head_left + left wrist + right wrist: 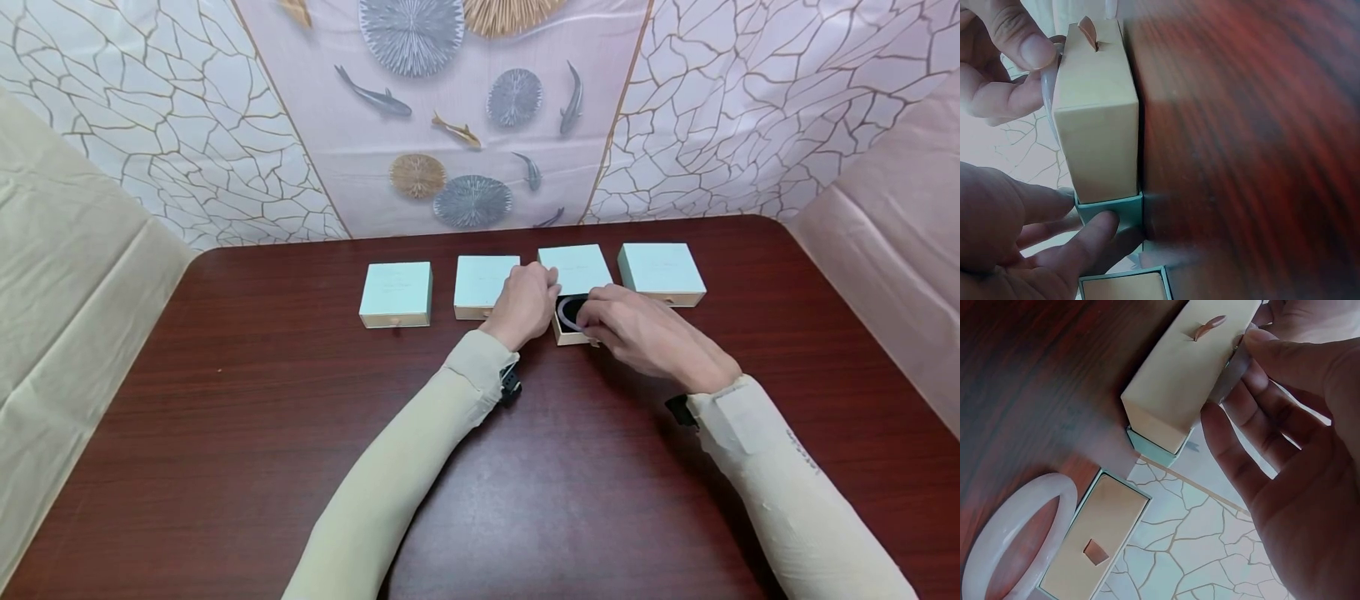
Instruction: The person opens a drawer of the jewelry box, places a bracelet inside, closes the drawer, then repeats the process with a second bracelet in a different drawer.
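Note:
A mint-green box [573,265], third from the left, has its cream drawer [570,339] pulled out toward me. Inside the drawer, against a black lining, sits a pale bangle [562,314]. My right hand [648,337] pinches this bangle between thumb and fingers; the right wrist view shows the bangle's edge [1232,375] at the fingertips. My left hand [525,302] grips the mint sleeve, its fingers on both sides of it in the left wrist view. The drawer's ribbon pull [1088,31] sticks out of its front.
Closed mint boxes stand in the same row: the leftmost box [396,293], the second box [483,283] partly behind my left hand, and the rightmost box [660,271]. Another pale bangle [991,550] lies by a closed box. The dark wooden table [187,417] meets patterned cloth behind.

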`<state>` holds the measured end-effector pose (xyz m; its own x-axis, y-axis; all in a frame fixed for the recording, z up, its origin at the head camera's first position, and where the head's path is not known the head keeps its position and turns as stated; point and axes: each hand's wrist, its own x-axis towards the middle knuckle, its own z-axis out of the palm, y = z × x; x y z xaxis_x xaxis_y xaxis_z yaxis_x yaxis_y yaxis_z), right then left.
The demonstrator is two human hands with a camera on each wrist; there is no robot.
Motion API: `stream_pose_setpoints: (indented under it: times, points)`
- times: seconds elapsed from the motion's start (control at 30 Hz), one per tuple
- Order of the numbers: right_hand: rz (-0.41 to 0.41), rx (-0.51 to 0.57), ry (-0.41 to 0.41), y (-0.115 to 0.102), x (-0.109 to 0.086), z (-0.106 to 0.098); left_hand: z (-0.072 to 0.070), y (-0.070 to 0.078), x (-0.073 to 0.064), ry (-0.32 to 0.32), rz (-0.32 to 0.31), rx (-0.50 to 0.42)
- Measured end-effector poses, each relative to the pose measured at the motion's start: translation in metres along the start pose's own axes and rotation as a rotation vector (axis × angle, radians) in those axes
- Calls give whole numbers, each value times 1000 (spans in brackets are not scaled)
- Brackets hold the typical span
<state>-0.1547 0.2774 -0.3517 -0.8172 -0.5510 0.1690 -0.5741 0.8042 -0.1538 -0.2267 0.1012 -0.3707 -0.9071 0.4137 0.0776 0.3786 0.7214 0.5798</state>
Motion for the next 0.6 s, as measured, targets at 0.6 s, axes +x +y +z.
stream_pose_setpoints:
  times: [0.6]
  points:
    - [20,-9,13,0,1,5,1,0,1,4,-7,8]
